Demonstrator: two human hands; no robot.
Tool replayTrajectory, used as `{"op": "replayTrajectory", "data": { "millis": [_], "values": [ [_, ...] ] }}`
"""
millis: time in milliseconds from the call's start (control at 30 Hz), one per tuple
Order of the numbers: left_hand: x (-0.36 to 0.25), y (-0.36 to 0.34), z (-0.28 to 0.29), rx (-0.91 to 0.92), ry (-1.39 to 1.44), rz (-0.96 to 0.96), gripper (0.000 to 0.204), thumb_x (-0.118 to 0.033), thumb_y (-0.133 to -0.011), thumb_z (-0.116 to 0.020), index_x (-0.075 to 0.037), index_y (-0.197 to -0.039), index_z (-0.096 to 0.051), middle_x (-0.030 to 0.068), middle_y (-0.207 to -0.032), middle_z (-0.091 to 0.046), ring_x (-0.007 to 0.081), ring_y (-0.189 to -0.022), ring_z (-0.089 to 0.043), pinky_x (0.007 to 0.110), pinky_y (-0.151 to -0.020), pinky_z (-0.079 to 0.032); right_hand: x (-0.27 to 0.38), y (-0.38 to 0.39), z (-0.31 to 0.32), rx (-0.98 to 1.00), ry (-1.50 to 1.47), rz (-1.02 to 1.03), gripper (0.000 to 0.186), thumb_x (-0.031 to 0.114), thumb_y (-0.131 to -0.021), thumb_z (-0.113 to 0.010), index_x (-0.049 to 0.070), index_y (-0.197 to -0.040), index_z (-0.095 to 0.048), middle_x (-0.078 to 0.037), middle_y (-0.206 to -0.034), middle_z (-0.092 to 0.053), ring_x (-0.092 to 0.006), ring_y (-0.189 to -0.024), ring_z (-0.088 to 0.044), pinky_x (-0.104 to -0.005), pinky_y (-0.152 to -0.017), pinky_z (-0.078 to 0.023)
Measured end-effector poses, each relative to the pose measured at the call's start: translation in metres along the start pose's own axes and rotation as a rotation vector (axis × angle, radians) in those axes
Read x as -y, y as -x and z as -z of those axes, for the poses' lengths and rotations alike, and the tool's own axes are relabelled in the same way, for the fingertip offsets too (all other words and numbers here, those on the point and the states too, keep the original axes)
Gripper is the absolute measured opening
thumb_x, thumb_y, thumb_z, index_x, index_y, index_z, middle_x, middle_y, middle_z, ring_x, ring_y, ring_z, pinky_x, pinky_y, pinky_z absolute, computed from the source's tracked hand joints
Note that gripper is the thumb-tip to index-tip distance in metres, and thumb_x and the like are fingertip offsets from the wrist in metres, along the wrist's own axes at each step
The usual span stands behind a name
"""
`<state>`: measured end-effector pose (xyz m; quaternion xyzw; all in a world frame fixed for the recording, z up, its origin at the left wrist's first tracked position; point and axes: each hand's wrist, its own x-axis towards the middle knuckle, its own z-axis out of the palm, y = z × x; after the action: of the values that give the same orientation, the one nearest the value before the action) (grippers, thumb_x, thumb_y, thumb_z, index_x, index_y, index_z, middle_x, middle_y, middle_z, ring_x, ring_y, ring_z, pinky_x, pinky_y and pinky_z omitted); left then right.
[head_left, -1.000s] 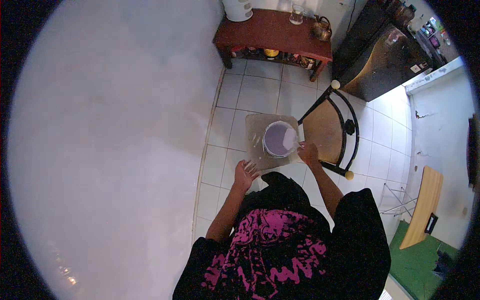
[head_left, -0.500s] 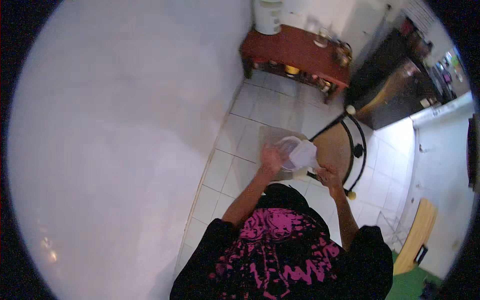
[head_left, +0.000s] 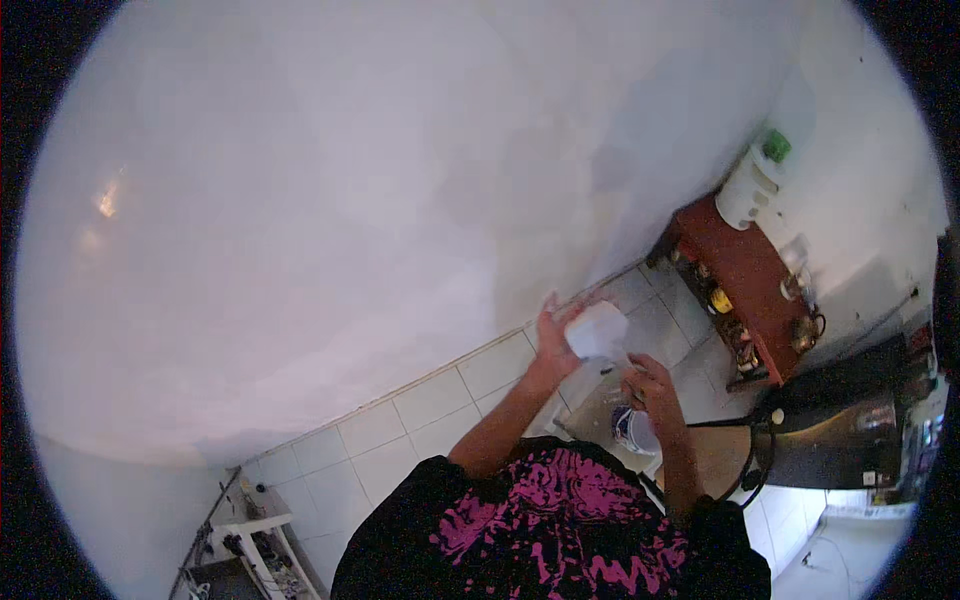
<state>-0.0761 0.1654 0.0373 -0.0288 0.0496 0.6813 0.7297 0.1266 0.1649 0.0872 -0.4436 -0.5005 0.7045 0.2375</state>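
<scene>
Between my hands is a white, flat, squarish piece, blurred, narrowing toward my right hand like a broad scraper. My right hand is closed around its narrow end. My left hand has its thumb and fingers spread beside the left edge of the white piece; whether the palm touches it I cannot tell. Below my right hand, a round tub with a dark printed side and a pale inside stands on a light brown surface. My right wrist partly covers the tub.
A large pale wall with patchy grey areas rises ahead and left. To the right stands a reddish-brown low table bearing a white container. A black-railed curved seat is near my right arm. A white rack stands lower left.
My view has turned right toward the table and wall corner. The white piece remains between my hands. The printed tub now shows below my right hand instead of beside the left.
</scene>
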Motion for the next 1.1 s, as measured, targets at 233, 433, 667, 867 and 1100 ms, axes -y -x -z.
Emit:
{"op": "replayTrajectory", "data": {
  "millis": [233,433,667,867,1100],
  "values": [
    [-0.142,0.085,0.065,-0.269,0.092,-0.483,0.076,-0.057,-0.084,-0.041,-0.006,-0.139,-0.03,0.0163,-0.143,-0.031,0.0358,-0.132,-0.029,0.052,-0.107,-0.023,0.04,-0.122,-0.158,0.478,0.119,0.024,0.021,0.021,-0.089,-0.055,0.003,-0.099,-0.056,-0.001,-0.07,-0.051,-0.0077,-0.051,-0.039,-0.0235,-0.045,-0.033],
    [-0.174,0.212,0.196,-0.549,0.061,-0.555,0.083,-0.06,-0.08,-0.043,-0.009,-0.142,-0.025,0.0152,-0.146,-0.027,0.0352,-0.133,-0.027,0.053,-0.107,-0.023,0.091,-0.227,-0.271,0.583,0.441,0.499,0.013,0.012,-0.07,-0.063,0.005,-0.08,-0.057,-0.007,-0.066,-0.055,-0.0186,-0.056,-0.051,-0.0331,-0.053,-0.045],
    [-0.166,0.339,0.282,-0.898,0.196,-0.695,0.079,-0.057,-0.083,-0.037,-0.008,-0.143,-0.022,0.0149,-0.148,-0.023,0.0358,-0.137,-0.021,0.053,-0.109,-0.015,0.245,-0.158,-0.316,0.48,0.153,0.135,0.007,0.005,-0.078,-0.05,0.006,-0.072,-0.047,-0.002,-0.063,-0.039,-0.0073,-0.04,-0.026,-0.0208,-0.034,-0.02],
    [-0.161,0.387,0.308,-1.031,0.142,-0.634,0.078,-0.055,-0.083,-0.04,-0.008,-0.143,-0.022,0.0146,-0.149,-0.023,0.0359,-0.137,-0.021,0.054,-0.109,-0.013,0.301,-0.084,-0.314,0.371,0.233,0.496,0.008,0.011,-0.08,-0.052,0.009,-0.073,-0.049,0.002,-0.067,-0.044,-0.0032,-0.04,-0.024,-0.0201,-0.037,-0.022],
    [-0.154,0.415,0.327,-1.04,0.102,-0.613,0.078,-0.056,-0.083,-0.041,-0.009,-0.143,-0.023,0.0146,-0.147,-0.027,0.0341,-0.135,-0.025,0.054,-0.108,-0.017,0.135,-0.14,-0.281,0.353,0.379,0.227,0.009,0.016,-0.074,-0.061,0.01,-0.072,-0.055,0.002,-0.068,-0.047,-0.008,-0.051,-0.038,-0.0239,-0.043,-0.031]
  ]
}}
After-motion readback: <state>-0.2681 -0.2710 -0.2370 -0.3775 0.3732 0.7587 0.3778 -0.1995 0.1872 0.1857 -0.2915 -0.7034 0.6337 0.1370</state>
